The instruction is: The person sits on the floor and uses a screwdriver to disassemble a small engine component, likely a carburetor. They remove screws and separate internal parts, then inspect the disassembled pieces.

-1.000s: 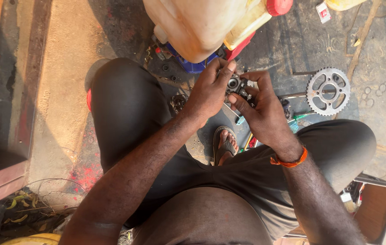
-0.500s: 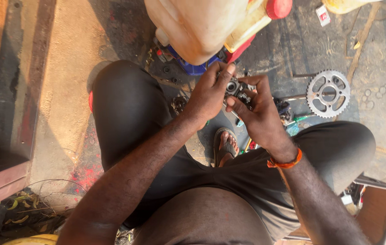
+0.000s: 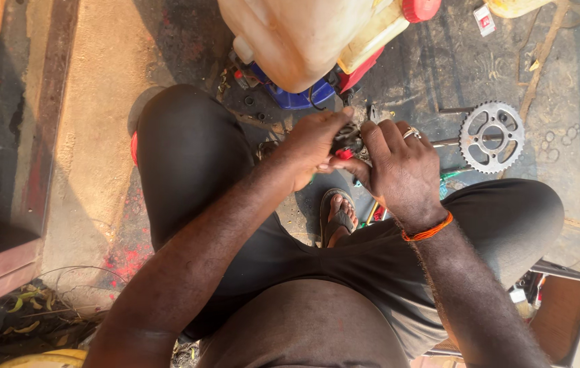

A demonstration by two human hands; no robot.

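Gripping a small metal part between them above the knees, the left hand and right hand close their fingers around it; much of it is hidden, so its kind is unclear. Beyond stands a cream plastic tank, cut off by the frame, its contents unseen; a toothed sprocket lies on the floor.

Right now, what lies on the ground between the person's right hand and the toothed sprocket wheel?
In the head view, a thin dark metal rod lies on the grimy floor between the right hand and the sprocket; nothing else shows there.
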